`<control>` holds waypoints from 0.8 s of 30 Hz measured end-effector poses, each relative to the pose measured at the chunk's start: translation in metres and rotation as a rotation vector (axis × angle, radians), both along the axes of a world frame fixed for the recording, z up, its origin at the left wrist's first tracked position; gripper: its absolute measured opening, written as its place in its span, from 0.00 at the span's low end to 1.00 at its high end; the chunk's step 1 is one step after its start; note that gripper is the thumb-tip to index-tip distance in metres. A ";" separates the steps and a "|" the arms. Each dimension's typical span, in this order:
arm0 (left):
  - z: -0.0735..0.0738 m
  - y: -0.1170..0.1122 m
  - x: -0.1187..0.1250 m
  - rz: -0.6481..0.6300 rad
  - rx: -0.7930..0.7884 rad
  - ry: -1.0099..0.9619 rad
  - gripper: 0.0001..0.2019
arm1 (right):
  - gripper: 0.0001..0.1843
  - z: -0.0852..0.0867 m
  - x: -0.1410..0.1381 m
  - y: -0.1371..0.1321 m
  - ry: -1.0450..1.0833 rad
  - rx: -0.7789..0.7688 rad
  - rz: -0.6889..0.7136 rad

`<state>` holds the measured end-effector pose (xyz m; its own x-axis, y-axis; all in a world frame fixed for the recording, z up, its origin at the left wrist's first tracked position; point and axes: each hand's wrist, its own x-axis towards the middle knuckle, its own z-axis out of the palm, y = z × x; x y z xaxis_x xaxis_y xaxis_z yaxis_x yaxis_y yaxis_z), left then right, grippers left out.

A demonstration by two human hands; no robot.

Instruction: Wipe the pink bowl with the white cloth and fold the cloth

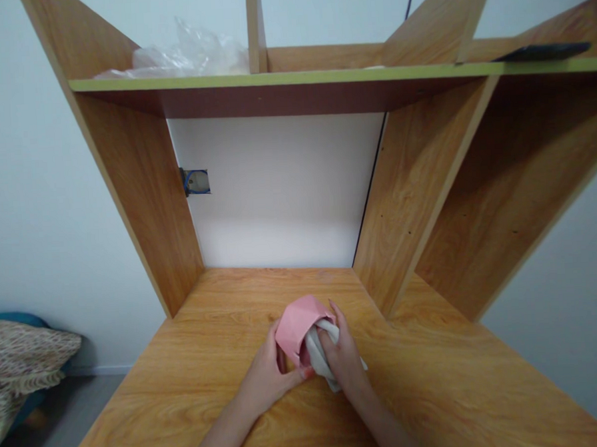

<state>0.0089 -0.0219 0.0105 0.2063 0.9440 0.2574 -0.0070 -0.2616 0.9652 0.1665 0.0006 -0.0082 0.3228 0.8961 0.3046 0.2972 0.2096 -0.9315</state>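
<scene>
1. Pink bowl (300,323), faceted outside with flat, angled planes and a smooth, matt surface, is tipped so its mouth faces right and toward the near side; it sits over the worktop (197,389), roughly midway between the left and right edges. Whether its base touches the wood cannot be told.
2. Left grip (270,377) is curved around the bowl's left and near side, fingers behind the wall and thumb by the lower rim, holding it.
3. Right grip (346,360) is closed on a pale cloth (319,356), soft and crumpled, bunched at the bowl's mouth with one part hanging below the hand.
4. Beneath both, the worktop shows orange-brown wood grain. A plain white panel (281,191) rises at its back edge, with an open wall box (196,181) and blue wire toward the left.
5. Wood-grain uprights (137,198) stand near the back left and back right corners. Above, a shelf (271,79) with a yellow-green front edge bears crinkled clear plastic (194,53) at left and a flat dark object (544,52) at right.
6. Beyond the left edge, a fringed, knitted throw (27,351) covers blue furniture (20,319).
</scene>
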 end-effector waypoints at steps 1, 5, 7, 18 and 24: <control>0.000 0.000 0.000 -0.013 0.020 0.029 0.35 | 0.35 0.000 0.000 0.001 0.005 -0.009 -0.001; 0.000 0.001 -0.004 0.067 0.084 0.193 0.26 | 0.36 0.000 -0.001 0.003 -0.002 -0.089 0.046; 0.003 0.001 -0.006 0.110 0.106 0.246 0.24 | 0.37 0.000 -0.003 0.003 -0.014 -0.103 0.062; 0.012 0.002 -0.011 0.170 0.051 0.277 0.19 | 0.36 -0.001 0.001 -0.001 -0.082 -0.067 0.137; 0.003 0.016 -0.009 0.208 -0.099 -0.143 0.15 | 0.32 -0.012 0.006 0.007 0.011 0.013 0.026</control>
<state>0.0001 -0.0062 0.0138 -0.0264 0.9843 0.1747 -0.1015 -0.1765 0.9790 0.1724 0.0080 -0.0205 0.3030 0.9001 0.3129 0.2816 0.2292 -0.9318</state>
